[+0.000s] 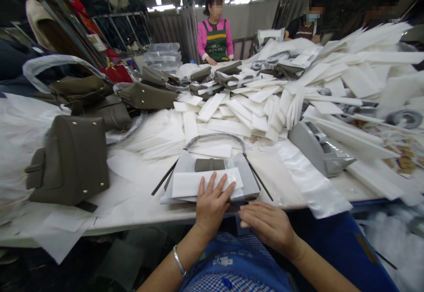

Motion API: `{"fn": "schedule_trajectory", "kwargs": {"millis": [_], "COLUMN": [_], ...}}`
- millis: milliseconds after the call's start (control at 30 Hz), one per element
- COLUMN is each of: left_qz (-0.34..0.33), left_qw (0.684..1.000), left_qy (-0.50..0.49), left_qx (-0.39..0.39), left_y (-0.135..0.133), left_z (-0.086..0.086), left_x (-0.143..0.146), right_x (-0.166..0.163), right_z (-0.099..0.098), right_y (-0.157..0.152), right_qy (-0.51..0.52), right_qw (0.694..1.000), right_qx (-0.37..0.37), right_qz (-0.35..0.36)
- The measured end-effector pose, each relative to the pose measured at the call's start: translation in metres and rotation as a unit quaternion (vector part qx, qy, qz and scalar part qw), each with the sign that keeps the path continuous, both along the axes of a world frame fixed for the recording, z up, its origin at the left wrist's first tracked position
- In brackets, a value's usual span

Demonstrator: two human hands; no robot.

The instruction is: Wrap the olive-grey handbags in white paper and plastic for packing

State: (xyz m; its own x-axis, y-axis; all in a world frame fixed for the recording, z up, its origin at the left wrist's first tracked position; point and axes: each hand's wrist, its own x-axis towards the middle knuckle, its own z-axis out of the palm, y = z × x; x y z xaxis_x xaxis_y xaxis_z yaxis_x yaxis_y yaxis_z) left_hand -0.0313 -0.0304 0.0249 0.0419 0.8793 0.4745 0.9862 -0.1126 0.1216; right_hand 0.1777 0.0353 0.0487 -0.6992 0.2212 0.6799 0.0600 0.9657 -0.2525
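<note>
In the head view, a dark olive handbag [202,164] lies at the table's front edge, mostly covered by white wrapping paper. Clear plastic covers its arched handle [215,137], and dark straps stick out on both sides. Across the front rests a white foam sheet [188,184]. My left hand [213,201] presses flat on that sheet, fingers spread. Just right of it, my right hand [270,225] is at the bag's lower edge, fingers extended and close together; whether it touches the bag I cannot tell.
A bare olive bag [81,159] stands on the left, with more olive bags [147,95] behind. White foam strips [245,111] pile up across the middle and right. A wrapped bag [316,148] sits at right. A co-worker in a green apron [216,40] stands across the table.
</note>
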Motion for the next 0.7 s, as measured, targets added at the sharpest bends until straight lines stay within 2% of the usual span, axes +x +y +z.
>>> {"fn": "schedule_trajectory", "kwargs": {"millis": [100, 167, 267, 333, 400, 600, 700], "left_qz": [-0.006, -0.011, -0.017, -0.017, -0.017, -0.024, -0.029], "left_qw": [1.000, 1.000, 1.000, 1.000, 0.999, 0.998, 0.998], "left_qy": [-0.003, 0.002, 0.007, 0.000, -0.004, 0.004, 0.006], "left_qx": [0.020, 0.024, 0.019, 0.021, 0.029, 0.059, 0.061], "left_y": [0.000, 0.000, 0.000, 0.000, 0.001, 0.002, 0.001], "left_z": [-0.004, -0.004, -0.005, -0.006, -0.007, -0.011, -0.012], "left_x": [0.000, 0.000, 0.000, 0.001, 0.001, 0.002, 0.002], "right_x": [-0.019, -0.041, -0.074, -0.085, -0.089, -0.092, -0.083], "right_z": [0.023, 0.033, 0.031, 0.024, 0.019, 0.020, 0.020], "right_y": [0.028, 0.056, 0.094, 0.108, 0.113, 0.112, 0.111], "right_qy": [-0.007, -0.071, -0.236, -0.321, -0.359, -0.369, -0.340], "right_qw": [0.999, 0.995, 0.965, 0.939, 0.925, 0.919, 0.933], "right_qx": [-0.009, -0.016, -0.035, -0.041, -0.033, -0.015, -0.034], "right_qz": [-0.038, -0.073, -0.108, -0.113, -0.118, -0.138, -0.111]}}
